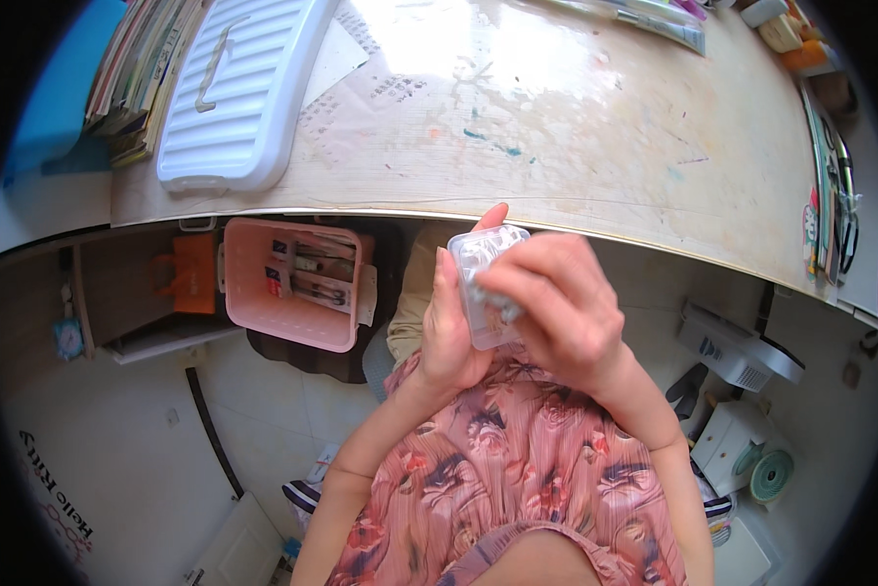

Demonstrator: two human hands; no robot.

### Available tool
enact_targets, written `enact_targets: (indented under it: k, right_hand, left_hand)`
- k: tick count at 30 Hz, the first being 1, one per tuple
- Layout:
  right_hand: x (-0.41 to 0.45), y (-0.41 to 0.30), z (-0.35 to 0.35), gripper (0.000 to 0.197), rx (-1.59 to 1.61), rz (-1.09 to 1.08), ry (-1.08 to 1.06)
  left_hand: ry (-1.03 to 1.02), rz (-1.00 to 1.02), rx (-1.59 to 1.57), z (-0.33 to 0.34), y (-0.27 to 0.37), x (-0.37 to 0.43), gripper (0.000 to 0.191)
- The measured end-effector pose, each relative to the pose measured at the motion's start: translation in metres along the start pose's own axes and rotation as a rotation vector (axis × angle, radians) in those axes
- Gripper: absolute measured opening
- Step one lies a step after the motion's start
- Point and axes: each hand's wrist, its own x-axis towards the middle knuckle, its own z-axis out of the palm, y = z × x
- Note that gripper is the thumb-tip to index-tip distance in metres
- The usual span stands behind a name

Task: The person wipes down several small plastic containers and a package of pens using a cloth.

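A small clear plastic box (484, 333) rests in my left hand (450, 329), tilted over my lap just off the desk's front edge. My left thumb lies along its left side, and a fingertip shows beyond its far end. Several small whitish items (486, 253) lie inside; blur and glare hide what they are. My right hand (567, 304) is over the box's right side with fingers bent down into it. Its fingertips are at a pale grey-white item (508, 308), but whether they grip it is unclear.
On the desk (593, 168) lies a white ribbed storage-box lid (219, 95) with a handle, beside a stack of books (134, 73). A pink plastic bin (285, 333) holding packaged items stands below the desk's edge, left of my hands. Tubes and bottles (783, 33) sit at the far right.
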Motion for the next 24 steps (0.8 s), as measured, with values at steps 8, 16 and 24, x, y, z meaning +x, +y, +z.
enact_targets:
  k: [8,16,24]
  right_hand:
    - [0.017,0.011,0.007,0.035,-0.055,-0.089,0.092]
    - [-0.021,0.006,-0.022,0.039,-0.071,0.052,-0.024]
    - [-0.003,0.007,-0.02,0.042,0.034,0.251,0.101]
  left_hand:
    - [-0.044,0.028,0.043,0.001,0.0,-0.005,0.075]
    - [-0.056,0.114,0.109,-0.006,0.005,0.003,0.08]
    - [0.001,-0.016,0.014,0.007,0.011,-0.001,0.083]
